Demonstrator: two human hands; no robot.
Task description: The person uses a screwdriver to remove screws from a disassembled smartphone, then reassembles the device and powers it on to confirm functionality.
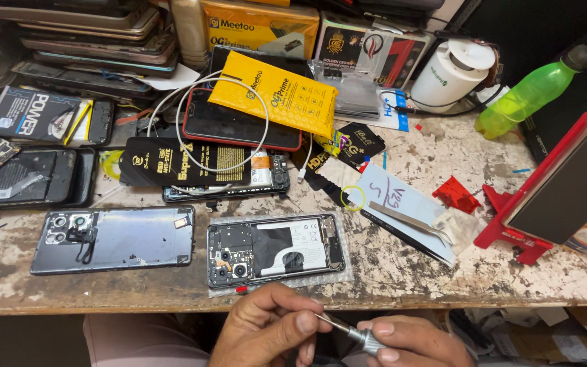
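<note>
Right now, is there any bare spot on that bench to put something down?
Yes: the worn bench top between the opened phone and the red stand, below the tweezers. A narrow front strip lies under the detached back cover. The back half is crowded with boxes, phones and cable.

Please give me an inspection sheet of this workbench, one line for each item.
Surface: worn white-painted wooden bench, chipped and stained.
Job's things: opened black phone with bare internals lies on a clear plastic sheet; silver precision screwdriver is held at the bench edge.
Clutter: detached grey phone back cover, metal tweezers on white paper, yellow flat package, red phone stand, green plastic bottle, stacked phones behind.
Hands: left hand pinches the screwdriver's tip end; right hand grips its handle.
Cables: white cable looped over a red-edged phone.
Surroundings: boxes below the bench; nothing else seen.
</note>
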